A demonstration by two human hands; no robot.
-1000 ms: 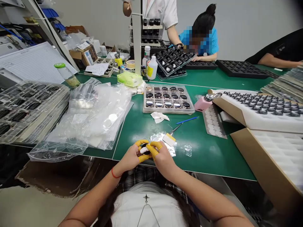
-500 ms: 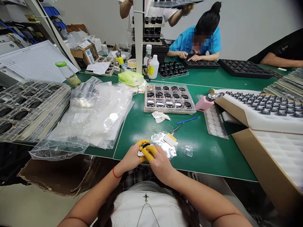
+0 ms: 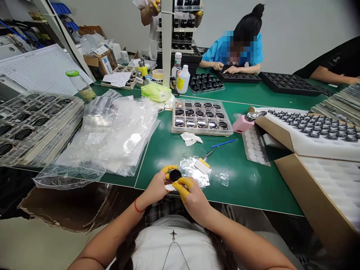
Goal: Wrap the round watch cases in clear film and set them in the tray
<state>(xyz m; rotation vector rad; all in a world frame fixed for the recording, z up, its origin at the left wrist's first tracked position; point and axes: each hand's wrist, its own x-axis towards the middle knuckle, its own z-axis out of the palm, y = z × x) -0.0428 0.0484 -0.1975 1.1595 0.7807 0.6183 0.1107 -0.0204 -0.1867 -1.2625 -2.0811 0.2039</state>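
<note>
My left hand, with yellow finger cots, pinches a small round black disc at the near edge of the green mat. My right hand, also with yellow cots, is closed on a small white wipe just below the disc. Crinkled clear film and a small white-and-yellow pad lie right behind my hands. Tweezers and a blue stick lie further back. A clear tray holds several round black parts.
Clear bags and stacked clear trays fill the left. A pink pump bottle, a sticker sheet and foam-lined cardboard boxes stand right. Other people work at black trays across the table.
The black disc now stands exposed above my fingers; before, my right fingers and the wipe covered it. The standing person at the back raised a tray to the rack.
</note>
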